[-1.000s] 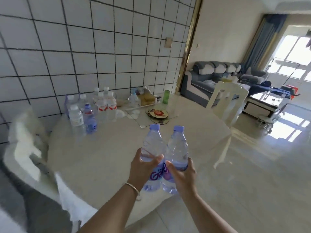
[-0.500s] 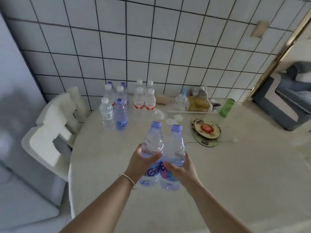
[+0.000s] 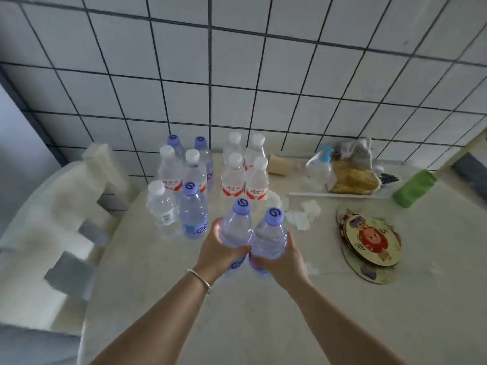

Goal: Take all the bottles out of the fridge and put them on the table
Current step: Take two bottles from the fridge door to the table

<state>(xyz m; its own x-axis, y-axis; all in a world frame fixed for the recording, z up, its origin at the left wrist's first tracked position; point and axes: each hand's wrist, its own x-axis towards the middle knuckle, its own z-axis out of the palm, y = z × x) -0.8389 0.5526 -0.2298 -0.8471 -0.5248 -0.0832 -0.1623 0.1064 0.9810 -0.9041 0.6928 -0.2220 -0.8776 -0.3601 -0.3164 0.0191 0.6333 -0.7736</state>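
Purple-capped bottles are being held upright, side by side, at frame centre.

Left hand (image 3: 220,255) is grasping the left bottle (image 3: 236,227), right hand (image 3: 280,259) the right bottle (image 3: 271,237), caps tilting slightly away, label writing hidden by fingers. Standing bottles (image 3: 196,180) are crowding the bench (image 3: 263,312) just beyond; round mats (image 3: 369,243) are lying at right.

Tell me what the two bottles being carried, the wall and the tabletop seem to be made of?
The two bottles in the hands look like thin clear plastic, glossy and ribbed, with matte lilac plastic caps: you see straight through them. The wall looks like glazed white ceramic tile, with dark grout lines and a soft sheen. The tabletop is pale, smooth and speckled, perhaps stone or laminate.
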